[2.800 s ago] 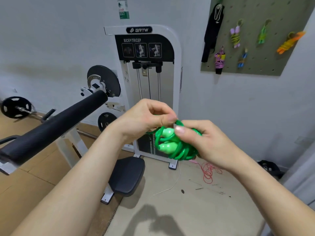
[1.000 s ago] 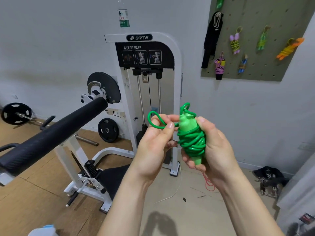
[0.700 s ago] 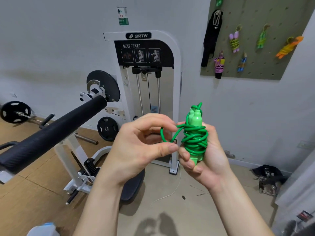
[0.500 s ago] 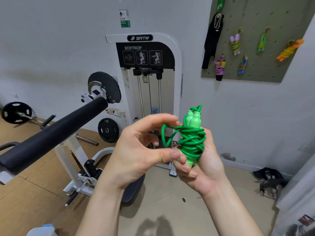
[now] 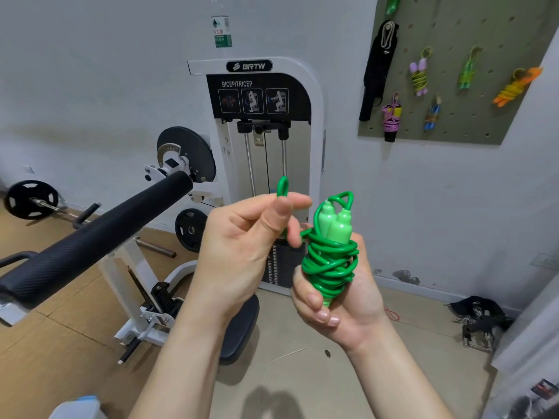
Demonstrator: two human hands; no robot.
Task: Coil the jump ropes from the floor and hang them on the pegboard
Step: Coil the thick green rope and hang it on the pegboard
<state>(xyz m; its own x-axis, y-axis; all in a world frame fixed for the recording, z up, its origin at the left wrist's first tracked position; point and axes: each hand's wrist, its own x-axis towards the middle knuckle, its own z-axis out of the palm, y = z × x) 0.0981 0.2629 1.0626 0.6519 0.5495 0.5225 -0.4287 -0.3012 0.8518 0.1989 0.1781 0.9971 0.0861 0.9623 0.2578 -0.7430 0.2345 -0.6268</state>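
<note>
Jump rope (image 5: 329, 261): green, wound into a tight bundle round its two pale handles (image 5: 334, 225). It stands upright in the right hand's grasp, handle tips above the coils.
Change from half a second ago: the left hand (image 5: 242, 246) has risen and drawn away from the bundle. The wide slack bend that hung between the hands is gone, and only a small loop (image 5: 282, 186) shows above the pinch.
Unchanged: the right hand (image 5: 348, 297) holds the bundle as before, handles still up.
Left hand pose: raised just left of the bundle, thumb pointing up, lower fingers curled toward the coils.
Left grip: closed in a pinch, thumb against forefinger on the rope. The loop sticks out above the pinch. The run from there to the bundle is mostly hidden behind the fingers.
Right hand pose: under and behind the bundle, forearm coming up from the lower right.
Right grip: wrapped round the lower half of the bundle, fingertips (image 5: 325, 317) curling across its bottom front.
Pegboard (image 5: 484, 122): on the wall above and right of both grips, well apart, carrying several coiled ropes (image 5: 419, 72).
Floor: a red cord (image 5: 391, 313) lies below, just right of the right wrist.
</note>
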